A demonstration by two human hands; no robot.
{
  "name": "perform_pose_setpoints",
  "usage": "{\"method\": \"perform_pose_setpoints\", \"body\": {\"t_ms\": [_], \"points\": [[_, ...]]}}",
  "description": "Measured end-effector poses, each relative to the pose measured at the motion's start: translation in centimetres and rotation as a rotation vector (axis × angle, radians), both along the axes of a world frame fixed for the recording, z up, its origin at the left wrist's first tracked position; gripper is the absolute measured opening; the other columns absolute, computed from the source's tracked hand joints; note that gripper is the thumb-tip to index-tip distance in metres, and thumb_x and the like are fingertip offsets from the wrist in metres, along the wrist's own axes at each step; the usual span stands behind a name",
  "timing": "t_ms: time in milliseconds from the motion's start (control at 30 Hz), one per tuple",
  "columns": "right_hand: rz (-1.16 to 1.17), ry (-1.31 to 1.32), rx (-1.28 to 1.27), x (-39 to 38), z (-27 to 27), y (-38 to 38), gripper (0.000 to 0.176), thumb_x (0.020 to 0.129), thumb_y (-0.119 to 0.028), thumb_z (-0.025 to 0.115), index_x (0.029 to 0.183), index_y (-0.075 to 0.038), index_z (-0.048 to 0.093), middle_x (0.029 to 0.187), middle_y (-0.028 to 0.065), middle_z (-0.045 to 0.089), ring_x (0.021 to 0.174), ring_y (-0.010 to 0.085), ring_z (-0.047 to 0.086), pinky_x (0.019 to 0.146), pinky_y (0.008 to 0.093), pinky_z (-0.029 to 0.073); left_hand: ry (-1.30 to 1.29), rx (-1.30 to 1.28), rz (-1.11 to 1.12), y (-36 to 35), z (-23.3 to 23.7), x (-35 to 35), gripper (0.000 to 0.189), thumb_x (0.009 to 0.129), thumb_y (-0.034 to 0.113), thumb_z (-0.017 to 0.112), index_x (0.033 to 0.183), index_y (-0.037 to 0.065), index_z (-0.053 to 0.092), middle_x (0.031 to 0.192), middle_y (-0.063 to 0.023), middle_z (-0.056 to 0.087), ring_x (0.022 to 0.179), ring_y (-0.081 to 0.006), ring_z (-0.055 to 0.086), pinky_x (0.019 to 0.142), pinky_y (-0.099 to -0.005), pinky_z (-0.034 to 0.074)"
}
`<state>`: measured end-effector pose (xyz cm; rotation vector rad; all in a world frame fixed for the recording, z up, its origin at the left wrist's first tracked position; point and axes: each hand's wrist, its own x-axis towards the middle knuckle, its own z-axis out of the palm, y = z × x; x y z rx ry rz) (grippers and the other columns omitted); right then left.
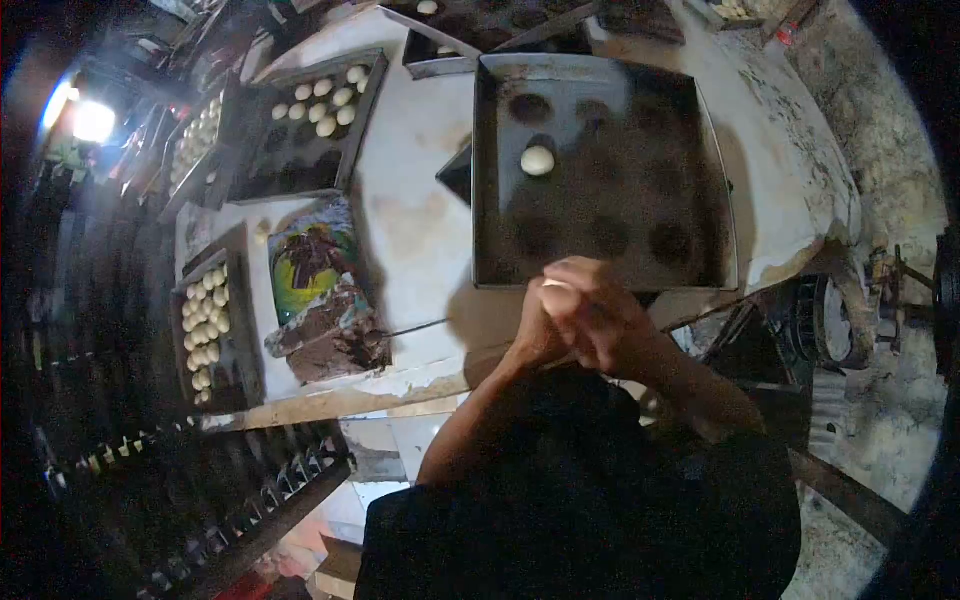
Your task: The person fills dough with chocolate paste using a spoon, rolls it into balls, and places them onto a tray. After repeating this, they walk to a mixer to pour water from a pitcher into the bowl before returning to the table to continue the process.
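Both my hands are together just past the near edge of a large dark square tray (487, 200). My left hand (540, 325) is closed around a small pale dough piece (553, 285), of which only a little shows. Over it lies my right hand (605, 320), its fingers curled against the left and the same piece. One round white dough ball (538, 161) sits in the tray's upper left part, among dark round marks on the tray's bottom.
Left of the tray, a brown mass (335, 335) lies on a colourful bag (312, 260), with a thin rod sticking out. Trays of dough balls (360, 130) (228, 300) stand further left. More trays (440, 65) lie behind. The worn table edge (400, 388) runs in front.
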<state>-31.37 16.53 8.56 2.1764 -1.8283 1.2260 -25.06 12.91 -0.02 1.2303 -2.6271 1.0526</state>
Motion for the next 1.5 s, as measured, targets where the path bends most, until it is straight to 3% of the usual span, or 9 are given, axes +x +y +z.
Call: {"method": "perform_pose_setpoints", "body": {"t_ms": [133, 233, 333, 667, 867, 967, 1200, 1367, 1500], "points": [[-0.105, -0.469, 0.329, -6.5, -1.2, -0.7, 0.027, 0.099, -0.02, 0.047, 0.116, -0.002, 0.056, 0.104, 0.0169, 0.062, 0.095, 0.0328, 0.063, 0.087, 0.0397, 0.05, 1.02, 2.186, -0.312, -6.1, 4.4, 4.6, 0.042, 0.083, 0.011, 0.075, 0.12, 0.002, 0.057, 0.09, 0.0001, 0.056, 0.081, -0.0086, 0.056, 0.079, -0.0253, 0.047], [-0.389, -0.456, 0.25, -13.0, -4.7, -5.4, 0.028, 0.097, -0.019, 0.05, 0.118, -0.001, 0.055, 0.116, 0.0185, 0.059, 0.102, 0.0345, 0.06, 0.092, 0.0411, 0.046, 1.131, 2.046, -0.321, -8.9, 3.9, 7.5, 0.043, 0.082, 0.006, 0.074, 0.12, 0.003, 0.056, 0.098, -0.0025, 0.06, 0.085, -0.0093, 0.057, 0.083, -0.0238, 0.046], [-0.449, 0.346, 0.553, -17.7, -11.5, -6.6, 0.035, 0.1, -0.019, 0.045, 0.131, -0.002, 0.047, 0.127, 0.0263, 0.052, 0.115, 0.0345, 0.054, 0.098, 0.0399, 0.044, 1.261, 1.821, -0.171, -11.1, 6.2, 11.8, 0.038, 0.082, 0.003, 0.073, 0.117, 0.005, 0.057, 0.083, 0.003, 0.047, 0.074, -0.0058, 0.047, 0.075, -0.0194, 0.042], [-0.474, 0.376, 0.62, -21.0, -13.9, -6.7, 0.058, 0.1, -0.039, 0.045, 0.145, -0.004, 0.036, 0.153, 0.0193, 0.028, 0.136, 0.0367, 0.035, 0.111, 0.0434, 0.029, 1.84, 1.039, 0.322, -16.5, -3.0, 34.7, 0.017, 0.084, 0.008, 0.072, 0.099, 0.005, 0.063, 0.074, 0.0041, 0.052, 0.068, -0.0073, 0.044, 0.062, -0.0253, 0.038], [-0.535, 0.43, 0.008, -3.4, -0.9, -11.6, 0.051, 0.1, -0.033, 0.046, 0.142, -0.005, 0.04, 0.147, 0.0193, 0.035, 0.133, 0.0349, 0.04, 0.105, 0.0492, 0.036, 0.886, -0.023, 0.399, -30.9, -1.7, 58.5, 0.023, 0.082, 0.018, 0.067, 0.102, 0.008, 0.067, 0.089, -0.0147, 0.062, 0.077, -0.0306, 0.057, 0.072, -0.038, 0.046], [-0.314, -0.389, 0.03, 2.1, -3.9, -12.1, 0.041, 0.097, -0.025, 0.052, 0.131, -0.003, 0.05, 0.133, 0.0181, 0.046, 0.125, 0.0323, 0.046, 0.1, 0.0448, 0.04, 0.685, -0.068, 0.314, -43.3, -8.5, 69.4, 0.031, 0.083, 0.034, 0.06, 0.097, 0.008, 0.069, 0.089, -0.0151, 0.066, 0.082, -0.038, 0.061, 0.075, -0.0432, 0.05], [-0.399, 0.23, 0.226, 11.5, -5.5, -11.0, 0.027, 0.093, -0.019, 0.055, 0.114, -0.002, 0.059, 0.115, 0.0157, 0.056, 0.107, 0.0301, 0.054, 0.091, 0.042, 0.044, 0.705, 0.441, 0.624, -52.9, -10.0, 64.3, 0.035, 0.083, 0.041, 0.061, 0.095, 0.01, 0.071, 0.094, -0.0162, 0.067, 0.087, -0.0408, 0.063, 0.074, -0.0467, 0.052], [-0.078, -0.201, 0.185, 19.7, -1.2, -14.4, 0.03, 0.096, -0.026, 0.053, 0.106, 0.0, 0.061, 0.103, 0.0174, 0.062, 0.088, 0.0285, 0.061, 0.081, 0.0416, 0.048, 1.708, 0.458, -0.203, -36.9, -2.4, 47.8, 0.026, 0.09, 0.006, 0.062, 0.109, -0.001, 0.046, 0.097, -0.0137, 0.057, 0.084, -0.0152, 0.053, 0.066, -0.0288, 0.046], [0.025, -0.719, 0.569, 21.4, -4.0, -15.5, 0.035, 0.093, -0.025, 0.059, 0.112, 0.004, 0.062, 0.103, 0.019, 0.064, 0.09, 0.022, 0.063, 0.081, 0.0325, 0.051, 1.47, 0.834, -0.353, -23.5, 1.0, 34.9, 0.084, 0.081, 0.002, 0.069, 0.147, 0.0, 0.017, 0.138, -0.0255, 0.042, 0.118, -0.0353, 0.054, 0.101, -0.0417, 0.042]]}}
